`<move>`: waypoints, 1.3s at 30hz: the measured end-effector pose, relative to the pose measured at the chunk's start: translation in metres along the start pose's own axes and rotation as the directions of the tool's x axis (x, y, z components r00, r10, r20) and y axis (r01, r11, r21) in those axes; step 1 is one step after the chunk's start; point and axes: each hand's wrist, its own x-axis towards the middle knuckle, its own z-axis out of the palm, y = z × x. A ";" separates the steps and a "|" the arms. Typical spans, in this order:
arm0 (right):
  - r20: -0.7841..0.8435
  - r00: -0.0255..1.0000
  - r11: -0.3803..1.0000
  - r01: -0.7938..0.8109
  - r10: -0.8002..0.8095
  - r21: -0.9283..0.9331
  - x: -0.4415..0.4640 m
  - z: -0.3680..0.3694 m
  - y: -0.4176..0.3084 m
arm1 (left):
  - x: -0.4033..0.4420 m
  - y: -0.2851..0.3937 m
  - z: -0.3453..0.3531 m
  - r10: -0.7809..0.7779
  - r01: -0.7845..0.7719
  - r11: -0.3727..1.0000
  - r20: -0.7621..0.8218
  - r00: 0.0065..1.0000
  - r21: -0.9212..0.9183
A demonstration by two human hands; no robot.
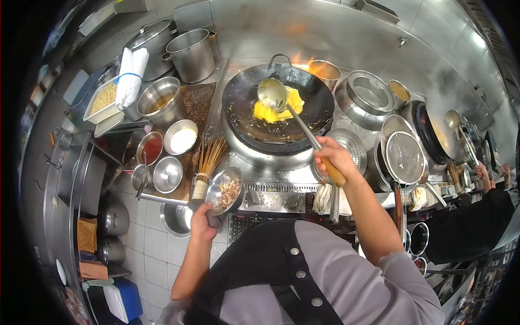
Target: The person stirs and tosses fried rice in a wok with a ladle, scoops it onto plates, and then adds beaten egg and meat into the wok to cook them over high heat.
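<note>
My right hand [335, 158] is closed round the wooden handle of a long ladle [272, 93]. The ladle's bowl is over the black wok [238, 89], at the yellow cooked egg [293, 101] in its middle. With my left hand [203, 223] I grip the near edge of a metal bowl [236, 176], which tilts and holds small chopped pinkish pieces [229, 193]. This bowl is in front of the wok, low and to its left. Just beyond my left hand stands a bamboo wok brush [211, 157]; its handle end is close to my fingers.
Flames [298, 60] rise behind the wok. On the left are a bowl of red sauce [151, 147], a bowl of white powder [182, 138] and tall pots [190, 57]. To the right sit a perforated skimmer [346, 146] and strainers [405, 157]. A co-worker's dark sleeve [471, 227] shows further right.
</note>
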 end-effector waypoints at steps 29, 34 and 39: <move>-0.228 0.960 0.923 0.066 -0.162 -0.379 -0.013 0.015 0.052 | -0.002 0.055 0.043 0.263 -0.263 0.964 0.009 0.965 0.031; 0.130 0.987 0.883 -0.145 0.097 0.446 -0.016 -0.018 0.032 | 0.031 0.086 0.076 0.405 -0.409 0.903 0.057 0.912 0.128; -0.254 0.951 0.896 0.048 -0.177 -0.442 0.008 0.039 0.056 | 0.035 0.114 0.146 0.647 -0.671 0.676 0.190 0.738 0.304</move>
